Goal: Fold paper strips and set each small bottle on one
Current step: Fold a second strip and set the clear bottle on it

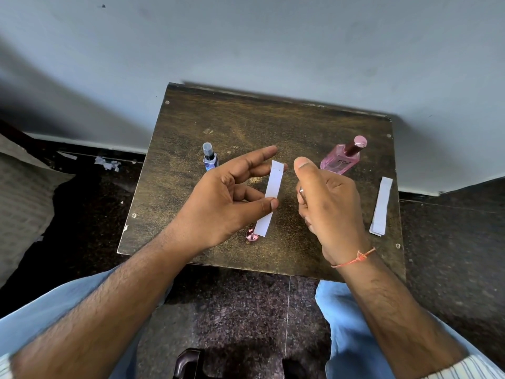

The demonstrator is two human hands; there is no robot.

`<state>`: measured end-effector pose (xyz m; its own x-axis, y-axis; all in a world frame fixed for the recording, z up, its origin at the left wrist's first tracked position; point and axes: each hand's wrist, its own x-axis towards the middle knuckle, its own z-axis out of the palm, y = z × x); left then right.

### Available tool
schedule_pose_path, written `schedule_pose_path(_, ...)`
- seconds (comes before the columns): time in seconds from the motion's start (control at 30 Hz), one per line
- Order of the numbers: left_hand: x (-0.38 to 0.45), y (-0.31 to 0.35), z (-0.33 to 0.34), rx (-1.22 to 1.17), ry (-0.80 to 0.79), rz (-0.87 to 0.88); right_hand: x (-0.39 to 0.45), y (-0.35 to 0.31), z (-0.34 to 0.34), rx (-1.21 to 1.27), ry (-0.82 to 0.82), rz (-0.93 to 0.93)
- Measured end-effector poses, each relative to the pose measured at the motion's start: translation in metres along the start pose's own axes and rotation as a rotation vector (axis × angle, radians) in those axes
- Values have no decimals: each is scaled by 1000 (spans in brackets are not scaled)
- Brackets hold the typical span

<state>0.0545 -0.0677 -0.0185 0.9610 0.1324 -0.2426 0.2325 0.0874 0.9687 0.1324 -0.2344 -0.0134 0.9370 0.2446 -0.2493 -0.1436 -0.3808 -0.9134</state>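
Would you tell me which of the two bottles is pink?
The pink bottle at the table's far right, beyond the right hand; the other bottle is blue.

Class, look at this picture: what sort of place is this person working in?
Probably a plain room at home, not a workshop: a small worn wooden table pushed against a painted wall, a dark speckled stone floor, and paper scraps along the skirting.

**A plain room at home, by the look of it**

A small, scuffed wooden table [246, 119] stands against a bare pale wall [246, 36]. Dark speckled stone floor [232, 310] spreads below it, with paper scraps [108, 163] to its left along the skirting.
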Motion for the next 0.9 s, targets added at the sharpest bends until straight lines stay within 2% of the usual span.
schedule_pose_path(0.27,2,-3,-2,-12,36,14,-2,4,-4,228,-143,121)
schedule_pose_path(0.63,1,-4,-2,20,33,33,3,13,-3,250,-222,212)
schedule_pose_path(0.9,-5,-2,-19,366,153,86,14,15,0,168,-160,250)
